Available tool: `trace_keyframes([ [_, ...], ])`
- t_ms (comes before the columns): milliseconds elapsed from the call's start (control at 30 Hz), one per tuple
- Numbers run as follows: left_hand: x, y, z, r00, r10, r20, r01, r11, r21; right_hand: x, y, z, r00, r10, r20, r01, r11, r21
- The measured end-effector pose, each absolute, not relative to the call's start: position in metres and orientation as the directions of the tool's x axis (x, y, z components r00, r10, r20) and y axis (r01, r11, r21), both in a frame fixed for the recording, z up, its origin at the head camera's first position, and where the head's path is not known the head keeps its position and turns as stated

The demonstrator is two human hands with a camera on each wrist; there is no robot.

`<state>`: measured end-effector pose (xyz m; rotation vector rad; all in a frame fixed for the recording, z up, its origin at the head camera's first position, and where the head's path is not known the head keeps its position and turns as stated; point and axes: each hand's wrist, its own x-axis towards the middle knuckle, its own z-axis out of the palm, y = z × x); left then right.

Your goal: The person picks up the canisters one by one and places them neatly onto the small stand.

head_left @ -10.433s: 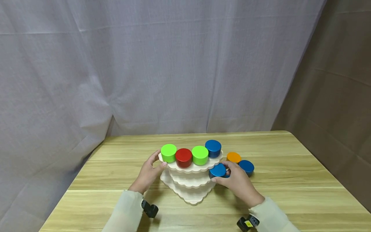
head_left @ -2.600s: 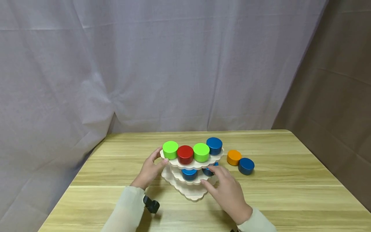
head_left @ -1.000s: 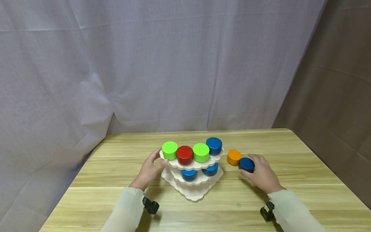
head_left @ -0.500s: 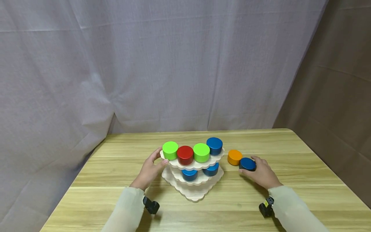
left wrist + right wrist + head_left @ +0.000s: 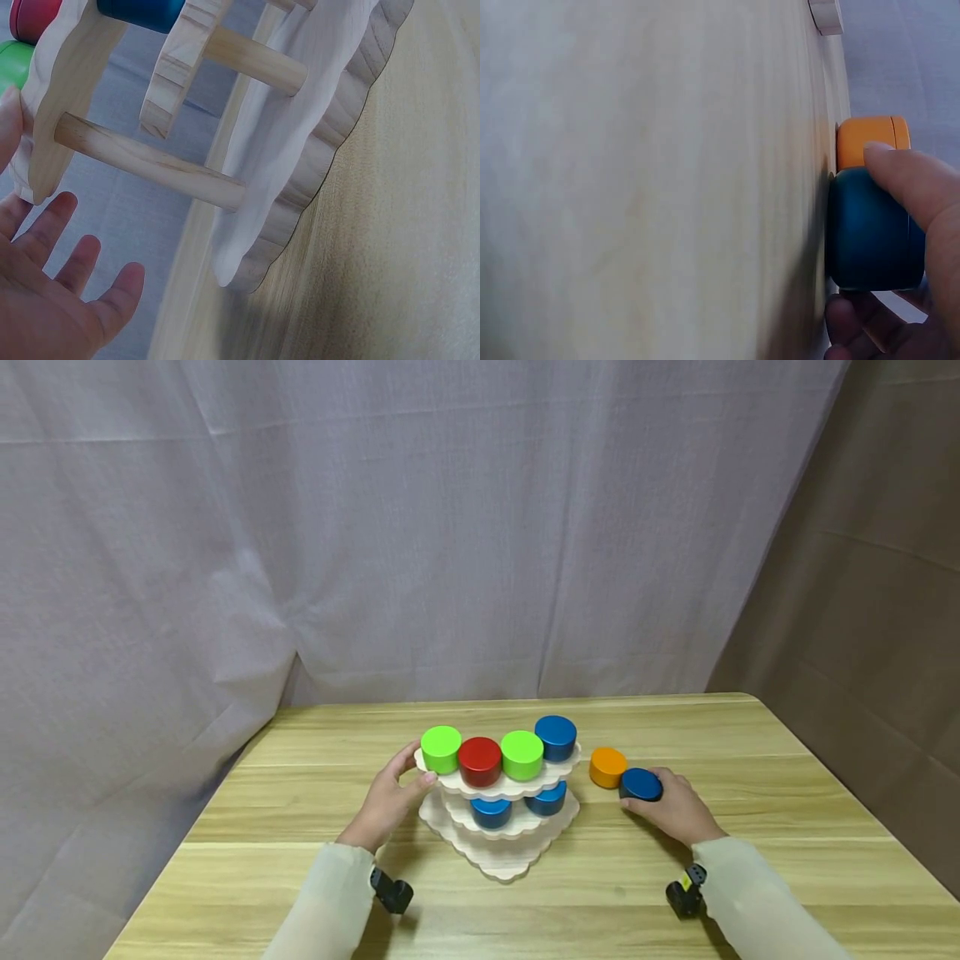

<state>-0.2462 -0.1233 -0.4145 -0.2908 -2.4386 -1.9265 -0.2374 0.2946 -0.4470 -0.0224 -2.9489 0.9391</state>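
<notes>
A pale wooden stand with three scalloped tiers is upright on the table. Green, red and blue round tins line its top tier, among them a red tin. Two blue tins sit on the middle tier, one a blue tin near its front corner. My left hand pinches the top tier's left edge between thumb and index finger; the other fingers spread beneath, off the wood. To the right, my right hand holds a dark blue tin on the table, thumb and fingers on opposite sides.
An orange tin stands beside the held blue tin, behind and to its left, close to the stand. The wooden table ends at the back before a grey curtain. Wooden posts join the tiers.
Over ten seconds, two blue tins have come to rest on the middle tier. My right hand has moved right to the dark blue tin on the table. My left hand stays at the stand.
</notes>
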Motion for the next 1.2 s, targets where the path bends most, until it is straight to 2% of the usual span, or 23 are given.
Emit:
trace_keyframes([
  [633,-0.247,-0.124,-0.417,-0.987,0.129,0.100,0.128,0.233,0.964,-0.221,0.284,-0.444,-0.999,0.043,0.021,0.020,0.779,-0.626],
  [1200,-0.248,-0.123,-0.415,-0.987,0.125,0.097,0.126,0.245,0.961,-0.212,0.253,-0.437,-0.999,-0.016,0.039,-0.038,0.746,-0.664],
])
